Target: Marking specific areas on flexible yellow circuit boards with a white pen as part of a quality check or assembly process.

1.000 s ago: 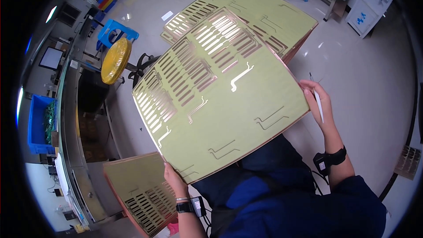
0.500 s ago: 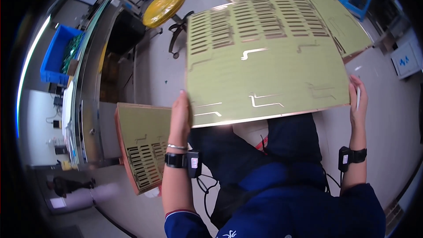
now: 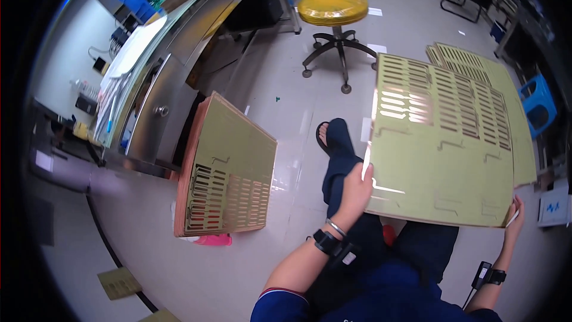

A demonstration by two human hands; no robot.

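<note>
At three o'clock, left hand (image 3: 356,191) and right hand (image 3: 516,210) pinch the panel (image 3: 426,167) edgewise, seemingly not yet set down!

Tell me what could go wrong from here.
The held panel may scrape the panels behind it, which it overlaps in view. The left hand and right hand hold its closer end, so the far end could dip. The white pen-like tool in the right hand might scratch it.

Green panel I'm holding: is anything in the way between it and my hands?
Nothing visible: your left hand grips the green panel by its left edge; your right hand, also holding a white tool, is at its lower right corner.
</note>
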